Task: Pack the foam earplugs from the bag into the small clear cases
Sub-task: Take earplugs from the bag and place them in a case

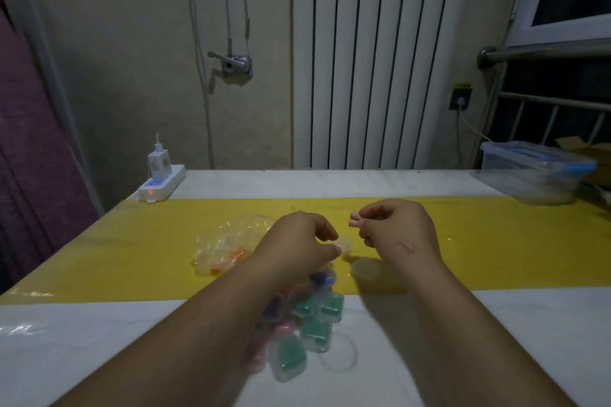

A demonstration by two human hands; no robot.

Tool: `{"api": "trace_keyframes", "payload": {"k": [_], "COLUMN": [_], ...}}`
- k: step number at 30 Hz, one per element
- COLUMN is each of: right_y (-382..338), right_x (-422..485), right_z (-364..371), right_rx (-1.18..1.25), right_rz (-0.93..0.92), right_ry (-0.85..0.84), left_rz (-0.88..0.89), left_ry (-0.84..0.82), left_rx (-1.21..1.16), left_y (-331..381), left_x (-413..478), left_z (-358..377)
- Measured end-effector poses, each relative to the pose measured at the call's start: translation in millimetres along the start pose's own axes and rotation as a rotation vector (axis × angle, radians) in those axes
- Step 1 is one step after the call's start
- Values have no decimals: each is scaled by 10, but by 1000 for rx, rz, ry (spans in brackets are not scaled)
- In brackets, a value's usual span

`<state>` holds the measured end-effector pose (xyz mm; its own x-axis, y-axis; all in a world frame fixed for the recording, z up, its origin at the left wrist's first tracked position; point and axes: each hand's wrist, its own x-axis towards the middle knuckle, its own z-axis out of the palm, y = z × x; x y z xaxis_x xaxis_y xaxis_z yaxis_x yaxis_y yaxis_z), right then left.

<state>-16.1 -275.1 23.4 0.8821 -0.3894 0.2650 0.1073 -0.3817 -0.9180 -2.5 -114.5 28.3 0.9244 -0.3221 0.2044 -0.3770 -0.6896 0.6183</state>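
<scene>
Bare forearms (185, 334) — a small mark (408, 245) on the right grip (396, 228).

A white power strip (161, 186) holding a charger (159, 162) sits far left, a lidded plastic box (532, 172) far right.

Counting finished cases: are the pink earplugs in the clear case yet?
Out. The right hand pinches the pink earplugs just above the clear case, which the left hand holds.

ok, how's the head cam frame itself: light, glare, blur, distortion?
Head view: dim, corners darker; wide-angle splays the radiator ribs. Head view: glare streaks on the glossy table cover, near left; packed cases and storage box smeared. Head view: right hand pinching pink earplugs fairly sharp; left hand holds a faint clear case.
</scene>
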Motion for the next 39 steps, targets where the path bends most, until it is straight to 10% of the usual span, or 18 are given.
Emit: {"api": "trace_keyframes", "payload": {"k": [12,20,39], "right_y": [17,-4,-286], "right_x": [51,14,-572], "right_z": [-70,-53,412], "right_rx": [-22,89,265], "right_rz": [20,25,27], "right_ry": [92,147,-378], "left_rz": [136,102,-6], "left_ry": [-165,-18,265], "left_rx": [553,114,-726], "left_y": [338,140,-536], "left_x": [177,92,-501], "left_z": [432,29,-290]}}
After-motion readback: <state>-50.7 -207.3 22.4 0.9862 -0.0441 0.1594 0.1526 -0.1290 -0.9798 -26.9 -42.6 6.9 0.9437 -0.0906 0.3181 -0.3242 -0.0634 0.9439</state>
